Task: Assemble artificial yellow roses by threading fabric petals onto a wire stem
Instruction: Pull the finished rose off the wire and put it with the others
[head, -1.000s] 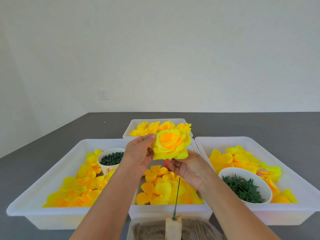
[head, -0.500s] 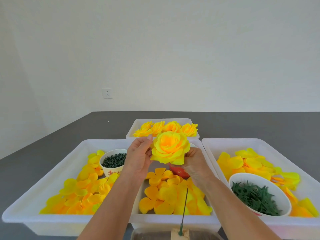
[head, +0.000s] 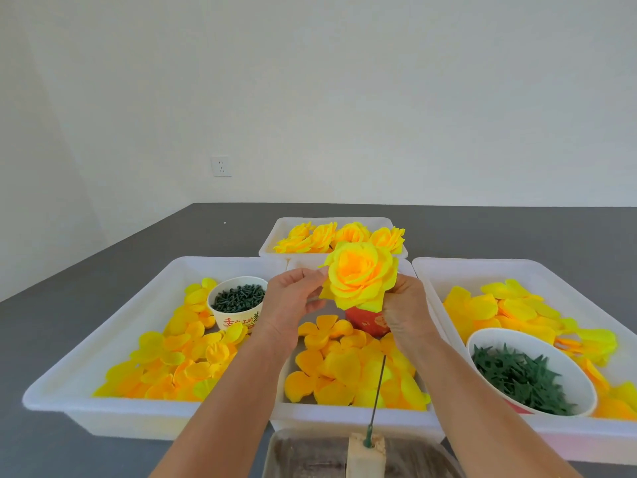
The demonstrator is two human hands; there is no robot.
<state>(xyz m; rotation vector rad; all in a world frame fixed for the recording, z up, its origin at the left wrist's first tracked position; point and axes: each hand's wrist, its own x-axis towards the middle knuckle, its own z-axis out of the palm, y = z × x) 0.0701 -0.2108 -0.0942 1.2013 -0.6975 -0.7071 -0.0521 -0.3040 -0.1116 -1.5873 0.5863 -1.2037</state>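
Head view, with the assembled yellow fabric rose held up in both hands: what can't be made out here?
- Where the thin green wire stem meets the yellow fabric rose: hidden behind the right hand.
- Right hand's grip: fingers hidden behind the bloom.
- Red paper cup: mostly covered by rose and hand.
- Wooden block holding the stem: cut off by the bottom edge.
- Red print on the white paper cup of dark green pieces: too small to read.
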